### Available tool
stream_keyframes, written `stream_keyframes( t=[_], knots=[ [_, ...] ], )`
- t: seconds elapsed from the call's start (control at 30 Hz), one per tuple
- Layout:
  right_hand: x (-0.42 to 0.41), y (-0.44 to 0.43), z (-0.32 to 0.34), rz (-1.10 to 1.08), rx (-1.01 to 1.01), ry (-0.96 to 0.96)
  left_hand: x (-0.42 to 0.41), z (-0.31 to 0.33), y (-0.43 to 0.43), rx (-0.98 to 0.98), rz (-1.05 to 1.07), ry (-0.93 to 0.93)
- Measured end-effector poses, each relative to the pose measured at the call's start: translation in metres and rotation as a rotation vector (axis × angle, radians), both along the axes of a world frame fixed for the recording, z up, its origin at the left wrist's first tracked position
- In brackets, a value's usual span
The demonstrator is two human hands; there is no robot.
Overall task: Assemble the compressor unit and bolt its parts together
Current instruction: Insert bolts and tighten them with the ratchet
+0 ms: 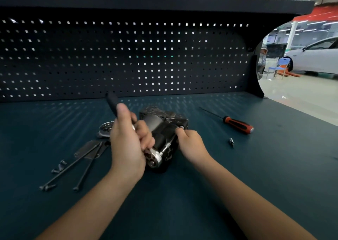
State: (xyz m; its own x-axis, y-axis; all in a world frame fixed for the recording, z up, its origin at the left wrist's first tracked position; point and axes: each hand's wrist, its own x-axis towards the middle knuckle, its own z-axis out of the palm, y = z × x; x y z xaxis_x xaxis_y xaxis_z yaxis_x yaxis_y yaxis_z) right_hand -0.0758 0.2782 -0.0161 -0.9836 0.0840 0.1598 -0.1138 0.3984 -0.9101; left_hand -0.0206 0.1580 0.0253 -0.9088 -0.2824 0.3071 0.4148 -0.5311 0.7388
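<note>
A: Compressor unit (pixel 165 123), where?

B: In the middle of the surface (pixel 182 203), lying down, dark and lumpy, between both hands.

A: Left grip (pixel 128 141)?

B: Wrapped tight round the ratchet wrench (pixel 154 158). Thumb stuck up along the black handle. Handle tipped up and away, toward the pegboard (pixel 128 57). Shiny round head down low, right against the near end of the compressor unit. Forearm in from the bottom left.

A: Right grip (pixel 190 141)?

B: Pinching a small silver piece (pixel 181 127) on the right side of the compressor unit, thumb and first finger together. Other fingers curled in. Too blurry to tell what kind of piece. Forearm in from the bottom right.

A: Anything else close by?

B: To the left, long bolts (pixel 73 164) lying over a flat plate (pixel 87 148), short bolts (pixel 58 167) beside them, and a round metal part (pixel 105 128) just behind the left grip. To the right, a screwdriver (pixel 237 124) with a red and black handle, well apart from the hands, and a little socket (pixel 231 142) near it.
</note>
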Motion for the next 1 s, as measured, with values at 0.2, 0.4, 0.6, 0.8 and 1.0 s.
stream_keyframes(
  t=[0.2,0.4,0.6,0.8,1.0],
  knots=[
    [0.011,0.004,0.001,0.099,0.126,0.032,0.015,-0.01,0.009,-1.055,-0.078,0.526],
    [0.007,0.003,0.003,0.009,0.123,-0.003,0.021,-0.031,0.024,-1.542,0.065,0.746],
    [0.003,0.002,0.003,-0.012,0.103,0.02,0.012,-0.014,0.008,-0.202,0.044,0.088],
    [0.001,0.004,-0.001,0.049,0.002,-0.005,0.003,-0.005,-0.002,-0.213,0.008,0.117],
    [0.007,0.01,-0.003,0.084,0.0,0.04,0.016,-0.035,0.019,-1.797,0.255,1.013]
  ],
)
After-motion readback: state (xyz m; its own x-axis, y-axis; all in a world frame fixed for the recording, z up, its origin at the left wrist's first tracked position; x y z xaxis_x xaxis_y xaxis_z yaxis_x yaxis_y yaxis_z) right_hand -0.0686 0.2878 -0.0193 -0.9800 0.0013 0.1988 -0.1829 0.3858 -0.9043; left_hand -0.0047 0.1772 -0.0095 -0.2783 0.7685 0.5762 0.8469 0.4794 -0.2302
